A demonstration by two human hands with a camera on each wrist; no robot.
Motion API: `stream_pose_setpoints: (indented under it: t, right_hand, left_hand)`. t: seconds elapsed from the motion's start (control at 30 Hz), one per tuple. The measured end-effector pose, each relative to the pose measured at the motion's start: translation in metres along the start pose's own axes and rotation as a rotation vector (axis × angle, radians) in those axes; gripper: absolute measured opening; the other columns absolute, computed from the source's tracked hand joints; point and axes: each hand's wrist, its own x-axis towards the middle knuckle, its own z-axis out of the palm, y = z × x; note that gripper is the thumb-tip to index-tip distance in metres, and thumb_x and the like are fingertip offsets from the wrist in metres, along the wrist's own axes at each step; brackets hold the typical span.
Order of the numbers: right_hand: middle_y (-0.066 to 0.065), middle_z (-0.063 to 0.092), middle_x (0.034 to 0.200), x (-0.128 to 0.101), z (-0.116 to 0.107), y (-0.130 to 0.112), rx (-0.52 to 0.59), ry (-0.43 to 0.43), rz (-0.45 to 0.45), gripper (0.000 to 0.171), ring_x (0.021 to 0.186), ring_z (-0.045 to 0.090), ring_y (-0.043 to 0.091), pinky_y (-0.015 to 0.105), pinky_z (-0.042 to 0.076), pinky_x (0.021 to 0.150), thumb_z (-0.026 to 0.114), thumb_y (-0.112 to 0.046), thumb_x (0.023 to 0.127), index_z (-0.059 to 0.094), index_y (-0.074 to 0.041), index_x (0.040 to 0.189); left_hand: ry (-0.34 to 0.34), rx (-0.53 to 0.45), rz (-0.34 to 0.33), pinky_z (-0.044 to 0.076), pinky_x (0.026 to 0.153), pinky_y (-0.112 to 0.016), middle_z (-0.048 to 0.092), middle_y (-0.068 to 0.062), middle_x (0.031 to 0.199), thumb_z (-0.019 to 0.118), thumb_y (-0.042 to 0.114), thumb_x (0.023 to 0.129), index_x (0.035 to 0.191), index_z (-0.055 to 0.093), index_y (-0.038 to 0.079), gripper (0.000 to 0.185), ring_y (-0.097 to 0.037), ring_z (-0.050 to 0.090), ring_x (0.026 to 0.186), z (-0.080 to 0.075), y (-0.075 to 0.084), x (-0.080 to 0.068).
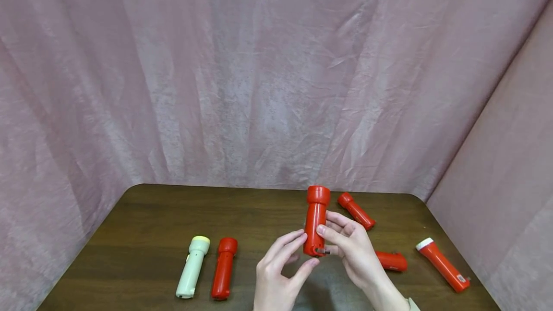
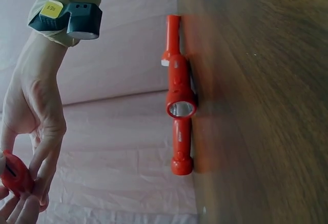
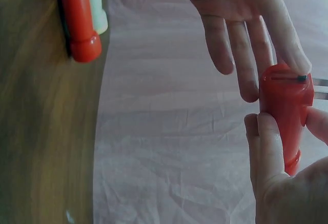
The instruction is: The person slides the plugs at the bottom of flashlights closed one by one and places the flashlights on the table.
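Observation:
A red flashlight (image 1: 316, 220) stands upright in the air above the table's near middle, head up. My right hand (image 1: 352, 248) grips its lower body, thumb on the front and fingers behind; the right wrist view shows this grip on the flashlight (image 3: 284, 114). My left hand (image 1: 281, 270) has nearly straight fingers (image 3: 241, 49). Its thumb tip lies on the flashlight's butt end and its index finger touches the side. Two small metal prongs (image 3: 320, 88) stick out of that end. In the left wrist view only the butt of the flashlight (image 2: 14, 175) shows among fingertips.
On the dark wooden table (image 1: 164, 215) lie a pale green flashlight (image 1: 193, 267) and a red one (image 1: 224, 268) at the left. Three more red flashlights lie at the right (image 1: 356, 210), (image 1: 390, 260), (image 1: 442, 264), the last with a white head. Pink cloth hangs behind and at both sides.

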Motion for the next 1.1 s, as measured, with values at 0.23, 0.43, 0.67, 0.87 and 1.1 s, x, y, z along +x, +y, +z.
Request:
stream_pose_setpoints:
  t: [0.23,0.43,0.67,0.87,1.1]
  right_hand:
    - [-0.007,0.077,0.112,-0.002,0.006,0.004,0.021,-0.049,-0.033,0.044,0.099,0.076,0.01,0.028,0.066,0.08,0.062,-0.005,0.1,0.05,0.007,0.141]
    - [-0.006,0.075,0.111,-0.003,0.013,0.007,0.011,-0.047,0.0,0.047,0.1,0.074,0.01,0.029,0.065,0.081,0.062,-0.01,0.102,0.048,0.01,0.142]
    - [-0.006,0.074,0.102,0.0,0.019,0.011,-0.031,0.011,0.069,0.052,0.092,0.074,0.008,0.029,0.065,0.081,0.067,-0.011,0.098,0.049,0.012,0.141]
    - [-0.006,0.076,0.103,-0.001,0.015,0.016,-0.041,-0.032,0.083,0.055,0.095,0.075,0.007,0.032,0.066,0.084,0.068,-0.013,0.098,0.05,0.013,0.142]
    - [-0.008,0.078,0.103,-0.005,0.014,0.021,-0.039,-0.092,0.087,0.053,0.095,0.075,0.006,0.033,0.065,0.085,0.066,-0.017,0.099,0.051,0.012,0.141]
  left_hand:
    - [0.009,0.006,0.081,0.062,0.076,-0.016,0.076,-0.009,0.12,0.091,0.009,0.08,0.124,0.076,0.009,0.046,-0.019,0.078,0.099,-0.006,-0.006,-0.001]
    - [0.04,0.033,0.224,0.062,0.082,-0.016,0.075,-0.015,0.115,0.091,0.015,0.081,0.119,0.077,0.003,0.043,-0.024,0.077,0.096,-0.01,-0.017,0.001]
    - [0.033,0.128,0.336,0.058,0.098,-0.017,0.076,-0.012,0.115,0.08,0.029,0.093,0.118,0.078,0.006,0.034,-0.022,0.077,0.096,-0.014,-0.025,-0.001]
    - [-0.002,0.229,0.428,0.059,0.093,-0.021,0.075,-0.009,0.116,0.072,0.035,0.1,0.12,0.077,0.009,0.033,-0.021,0.076,0.097,-0.02,-0.028,-0.003]
    - [-0.039,0.312,0.54,0.061,0.089,-0.023,0.074,-0.009,0.118,0.065,0.037,0.104,0.119,0.077,0.009,0.034,-0.02,0.074,0.099,-0.027,-0.031,-0.007]
